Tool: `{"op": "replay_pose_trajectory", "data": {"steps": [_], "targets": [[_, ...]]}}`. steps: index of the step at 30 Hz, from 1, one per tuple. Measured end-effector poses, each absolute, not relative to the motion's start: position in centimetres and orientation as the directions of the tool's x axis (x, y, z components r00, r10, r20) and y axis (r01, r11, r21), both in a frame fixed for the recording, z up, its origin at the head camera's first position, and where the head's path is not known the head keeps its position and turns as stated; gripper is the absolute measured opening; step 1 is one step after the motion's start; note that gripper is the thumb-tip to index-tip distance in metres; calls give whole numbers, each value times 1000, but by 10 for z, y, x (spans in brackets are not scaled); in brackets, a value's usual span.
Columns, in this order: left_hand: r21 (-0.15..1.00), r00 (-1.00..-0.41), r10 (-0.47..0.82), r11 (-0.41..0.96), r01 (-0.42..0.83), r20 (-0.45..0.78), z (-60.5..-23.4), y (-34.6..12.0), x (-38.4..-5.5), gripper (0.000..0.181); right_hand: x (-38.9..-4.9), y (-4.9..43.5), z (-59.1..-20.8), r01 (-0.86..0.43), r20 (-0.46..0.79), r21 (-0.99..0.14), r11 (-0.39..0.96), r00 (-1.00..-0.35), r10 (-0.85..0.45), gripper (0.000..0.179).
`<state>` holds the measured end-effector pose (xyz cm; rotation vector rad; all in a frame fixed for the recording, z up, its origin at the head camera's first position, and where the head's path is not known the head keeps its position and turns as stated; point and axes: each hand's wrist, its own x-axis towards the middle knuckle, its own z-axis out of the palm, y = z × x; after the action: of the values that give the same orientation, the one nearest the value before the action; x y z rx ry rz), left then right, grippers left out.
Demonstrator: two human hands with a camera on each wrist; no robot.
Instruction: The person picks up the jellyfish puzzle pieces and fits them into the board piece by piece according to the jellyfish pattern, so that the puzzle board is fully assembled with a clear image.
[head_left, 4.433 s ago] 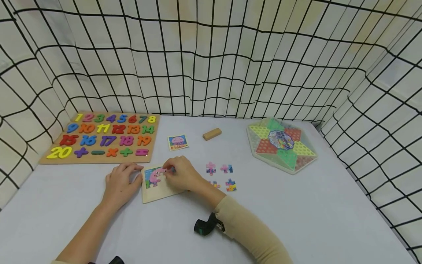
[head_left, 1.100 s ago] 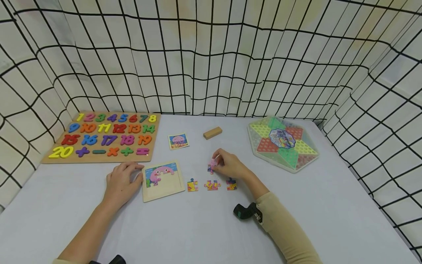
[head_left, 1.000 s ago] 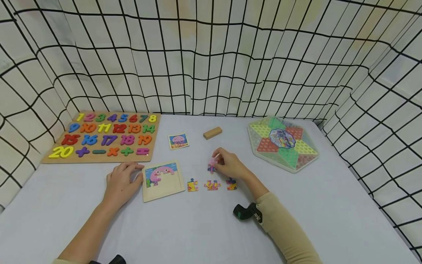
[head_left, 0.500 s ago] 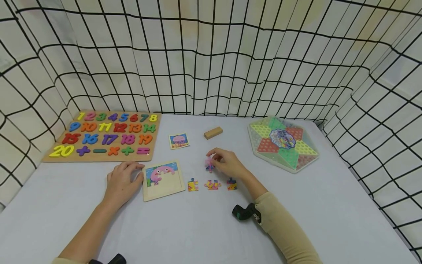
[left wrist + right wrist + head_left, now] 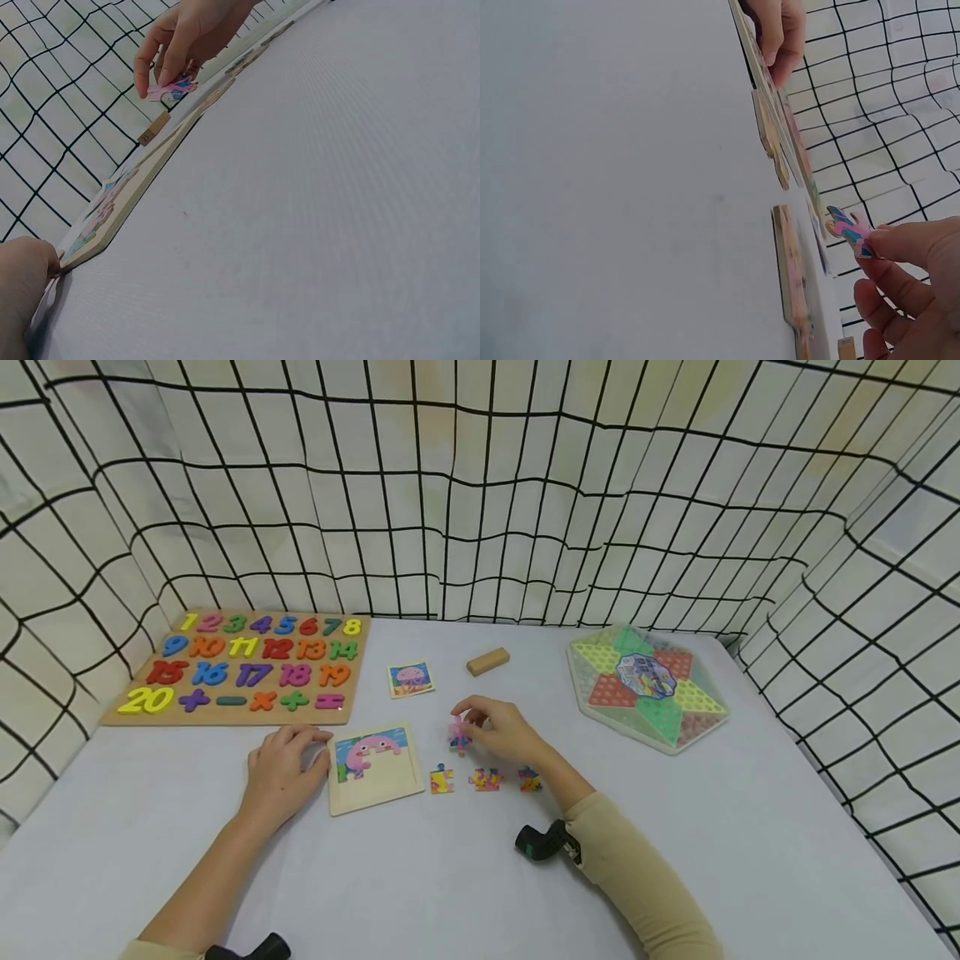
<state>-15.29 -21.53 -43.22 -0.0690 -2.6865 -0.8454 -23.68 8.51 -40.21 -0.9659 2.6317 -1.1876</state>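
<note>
My right hand [image 5: 504, 729] pinches a small pink-and-blue jigsaw piece [image 5: 458, 735] between thumb and fingers, just right of the wooden puzzle board [image 5: 386, 789]. In the right wrist view the piece [image 5: 849, 231] is held above the white tabletop. Pink-and-blue picture pieces fill the board's top and left; its lower right is bare wood. My left hand [image 5: 287, 772] lies at the board's left side, relaxed fingertips touching its edge. Loose pieces lie right of the board: a yellow one [image 5: 442, 779], a pink-and-yellow one [image 5: 487, 780] and another [image 5: 529, 778] partly behind the right wrist.
A number board [image 5: 225, 714] stands back left. Behind the puzzle lie a small picture card [image 5: 410, 680] and a wooden block [image 5: 488, 662]. A hexagonal star-patterned game box [image 5: 647, 689] sits back right. Black netting [image 5: 465, 485] over white walls encloses the table.
The right hand has left the puzzle board, uncovering its top-right picture, gone right to the loose pieces and come back leftward with a jigsaw piece. The left hand has stayed at the edge.
</note>
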Motion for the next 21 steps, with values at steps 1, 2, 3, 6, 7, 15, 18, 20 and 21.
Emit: {"op": "replay_pose_trajectory", "data": {"steps": [1, 2, 3, 6, 7, 15, 18, 20, 21], "targets": [[550, -946, -50, 823, 142, 320, -432, -215, -153, 18, -237, 83, -402, -508, 160, -707, 492, -793, -588, 23], [549, -946, -49, 824, 143, 320, -432, -215, -153, 18, -236, 81, -401, -507, 158, -709, 490, -792, -590, 23], [549, -947, -48, 824, 143, 319, -432, -216, -153, 18, -236, 79, -401, -507, 157, -711, 487, -789, -593, 23], [547, -948, -50, 825, 138, 314, -431, -216, -153, 19, -235, 73, -401, -515, 161, -712, 477, -781, -603, 23], [547, -948, -50, 826, 138, 314, -431, -216, -153, 19, -235, 71, -400, -519, 164, -711, 475, -779, -605, 23], [548, -950, -55, 827, 130, 307, -431, -215, -153, 19, -234, 54, -401, -538, 162, -718, 442, -746, -646, 20], [548, -951, -54, 827, 128, 305, -431, -215, -153, 20, -232, 48, -402, -540, 155, -719, 438, -738, -656, 20], [547, -951, -52, 827, 130, 305, -431, -215, -153, 20, -231, 44, -402, -546, 156, -717, 434, -731, -664, 20], [546, -951, -51, 827, 131, 305, -432, -216, -153, 20, -229, 43, -402, -549, 156, -717, 430, -728, -668, 20]]}}
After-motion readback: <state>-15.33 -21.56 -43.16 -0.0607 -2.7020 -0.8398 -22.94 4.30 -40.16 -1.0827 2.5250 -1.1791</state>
